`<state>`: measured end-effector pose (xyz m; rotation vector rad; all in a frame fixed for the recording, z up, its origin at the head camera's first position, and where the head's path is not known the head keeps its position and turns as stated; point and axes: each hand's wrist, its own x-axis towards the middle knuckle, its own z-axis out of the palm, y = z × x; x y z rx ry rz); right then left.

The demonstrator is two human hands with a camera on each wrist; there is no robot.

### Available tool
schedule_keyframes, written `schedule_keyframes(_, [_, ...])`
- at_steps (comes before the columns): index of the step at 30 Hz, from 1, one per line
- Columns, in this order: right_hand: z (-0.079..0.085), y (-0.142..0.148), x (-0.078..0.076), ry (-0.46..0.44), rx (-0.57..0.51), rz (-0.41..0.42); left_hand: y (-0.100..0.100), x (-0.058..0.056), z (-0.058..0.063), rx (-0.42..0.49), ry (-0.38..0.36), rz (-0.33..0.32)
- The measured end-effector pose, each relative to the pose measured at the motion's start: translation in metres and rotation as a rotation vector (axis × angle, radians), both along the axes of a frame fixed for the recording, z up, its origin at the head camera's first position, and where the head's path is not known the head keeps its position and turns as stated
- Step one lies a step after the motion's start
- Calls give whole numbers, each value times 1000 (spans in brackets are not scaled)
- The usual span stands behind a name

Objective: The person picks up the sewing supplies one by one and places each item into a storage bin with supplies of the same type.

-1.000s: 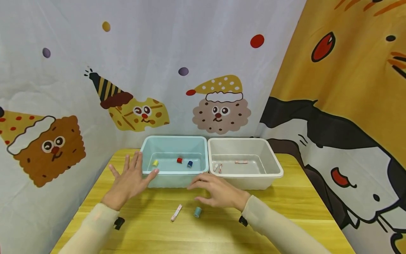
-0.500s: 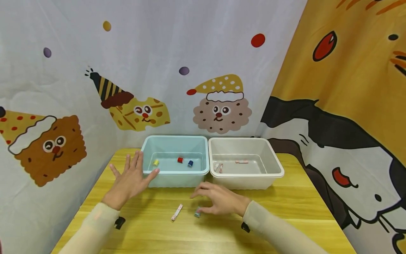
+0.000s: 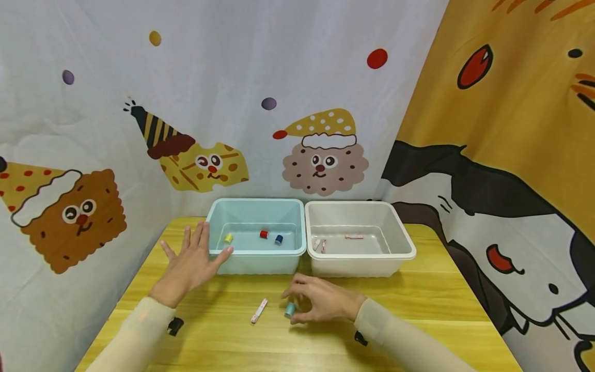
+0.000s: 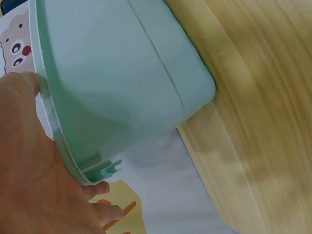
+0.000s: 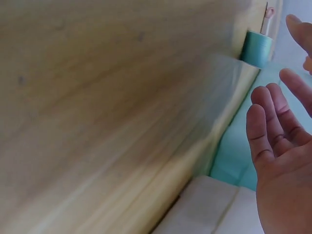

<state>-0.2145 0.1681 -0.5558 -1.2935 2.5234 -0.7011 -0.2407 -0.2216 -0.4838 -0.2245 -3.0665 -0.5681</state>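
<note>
My left hand (image 3: 189, 267) is spread at the near left corner of the light blue bin (image 3: 260, 263); in the left wrist view its thumb and fingers lie along the rim. A teal thread spool (image 3: 290, 310) stands on the table, between the thumb and fingers of my right hand (image 3: 327, 299) as seen from the head. In the right wrist view a gap shows between that spool (image 5: 256, 48) and the relaxed fingertips. Left of it lies a small white strip with reddish marks (image 3: 259, 311).
Inside the blue bin are a yellow spool (image 3: 228, 238), a red spool (image 3: 264, 234) and a blue spool (image 3: 279, 239). Beside it, a white bin (image 3: 358, 266) holds several small patterned strips (image 3: 354, 236). A printed curtain (image 3: 260, 51) hangs behind the table (image 3: 223, 346).
My right hand has moved down and back from the bins to the teal spool, its thumb and fingers coming around it. The left hand has stayed at the blue bin.
</note>
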Motion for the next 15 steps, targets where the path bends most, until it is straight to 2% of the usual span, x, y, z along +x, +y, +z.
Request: schedule_keyframes(15, [-15, -4, -3, -9, 15, 3, 0, -1, 0, 1, -4, -1])
